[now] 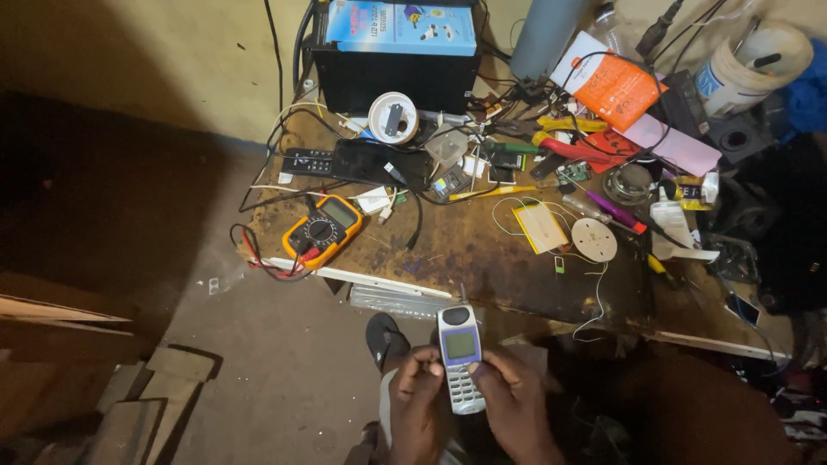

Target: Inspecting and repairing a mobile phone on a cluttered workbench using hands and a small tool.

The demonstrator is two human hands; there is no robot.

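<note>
1. Two hands hold one thing: my left hand (pixel 416 405) and my right hand (pixel 517 405) are both closed around an old grey mobile phone (pixel 459 359), at 6 o'clock in the view.
2. The phone stands almost upright between my hands, its small greenish screen toward me, its keypad under my thumbs.
3. The phone is not on the desk (pixel 482 250); I hold it in the air below the desk's near edge, above the floor.
4. At 10 o'clock from the phone, an orange multimeter (pixel 323 229) lies on the desk with red and black leads.
5. At 12 o'clock, far back, a black box (pixel 392 77) carries a blue carton (pixel 401 26).
6. At 1 o'clock lie a yellow circuit board (pixel 540 227) and a round white disc (pixel 594 239).
</note>
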